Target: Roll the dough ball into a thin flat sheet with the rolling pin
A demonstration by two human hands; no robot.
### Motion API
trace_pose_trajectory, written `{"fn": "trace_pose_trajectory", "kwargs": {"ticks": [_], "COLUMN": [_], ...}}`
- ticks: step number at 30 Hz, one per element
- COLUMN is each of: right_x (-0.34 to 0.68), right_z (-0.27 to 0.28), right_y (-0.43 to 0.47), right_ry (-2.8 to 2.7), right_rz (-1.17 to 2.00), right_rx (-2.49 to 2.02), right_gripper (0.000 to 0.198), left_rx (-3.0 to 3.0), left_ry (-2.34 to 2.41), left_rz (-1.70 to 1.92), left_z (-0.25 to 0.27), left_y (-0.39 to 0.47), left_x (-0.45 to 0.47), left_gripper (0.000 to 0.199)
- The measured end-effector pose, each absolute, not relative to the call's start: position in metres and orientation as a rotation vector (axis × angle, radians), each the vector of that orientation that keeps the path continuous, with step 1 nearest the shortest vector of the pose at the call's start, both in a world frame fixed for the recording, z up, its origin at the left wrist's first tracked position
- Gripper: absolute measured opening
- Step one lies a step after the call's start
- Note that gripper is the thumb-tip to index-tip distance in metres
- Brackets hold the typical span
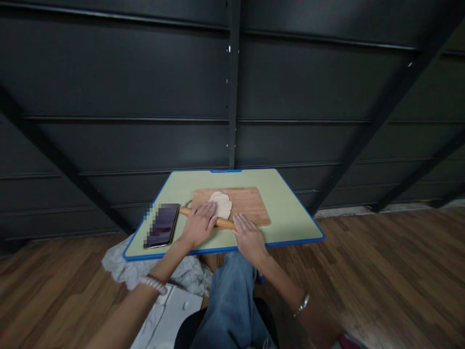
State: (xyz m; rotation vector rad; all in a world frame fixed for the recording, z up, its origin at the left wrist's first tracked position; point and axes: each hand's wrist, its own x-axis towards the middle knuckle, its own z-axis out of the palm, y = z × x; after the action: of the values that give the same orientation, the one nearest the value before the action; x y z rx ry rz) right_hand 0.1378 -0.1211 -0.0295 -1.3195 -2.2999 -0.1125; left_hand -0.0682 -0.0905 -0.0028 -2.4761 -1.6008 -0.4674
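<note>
**Both hands flat on the rolling pin at the near edge of the board**

I see my left hand [198, 225] and right hand [247, 236] lying palm-down on a wooden rolling pin [221, 223], fingers stretched out rather than curled; neither grip closes around it, both press on top. The pin is a smooth, round, orange-brown rod, lying slightly aslant along the near edge of the cutting board [250, 203]. Just beyond my left fingertips sits the dough [221, 203], a pale, flattened, lobed piece resting on the board and touching the pin's far side.

The board is a light wooden rectangle with visible grain. It lies on a pale green tabletop [290, 213] with a blue rim. To the right of my right hand the tabletop is bare up to its blue edge; beyond the board a bare strip runs to the far edge. Just left of my left hand lies a dark, glossy phone [162, 225], close to the pin's end. Under the tabletop I see blue jeans [228, 300] and a white cloth [123, 269] on the wooden floor [381, 271].
</note>
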Motion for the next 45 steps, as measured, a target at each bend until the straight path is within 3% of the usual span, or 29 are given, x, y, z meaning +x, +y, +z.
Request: {"fn": "trace_pose_trajectory", "kwargs": {"ticks": [29, 45], "right_x": [0.137, 0.150], "right_z": [-0.003, -0.004], "right_y": [-0.113, -0.103], "right_ry": [-2.393, -2.404], "right_rz": [0.083, 0.162], "right_rx": [-1.467, -1.417], "right_gripper": [0.054, 0.056], "left_rx": [-2.846, -2.832], "left_ry": [-1.500, -1.407], "left_rz": [-0.044, -0.059], "left_z": [0.032, 0.034], "left_y": [0.004, 0.021], "left_x": [-0.022, -0.005], "left_gripper": [0.054, 0.031]}}
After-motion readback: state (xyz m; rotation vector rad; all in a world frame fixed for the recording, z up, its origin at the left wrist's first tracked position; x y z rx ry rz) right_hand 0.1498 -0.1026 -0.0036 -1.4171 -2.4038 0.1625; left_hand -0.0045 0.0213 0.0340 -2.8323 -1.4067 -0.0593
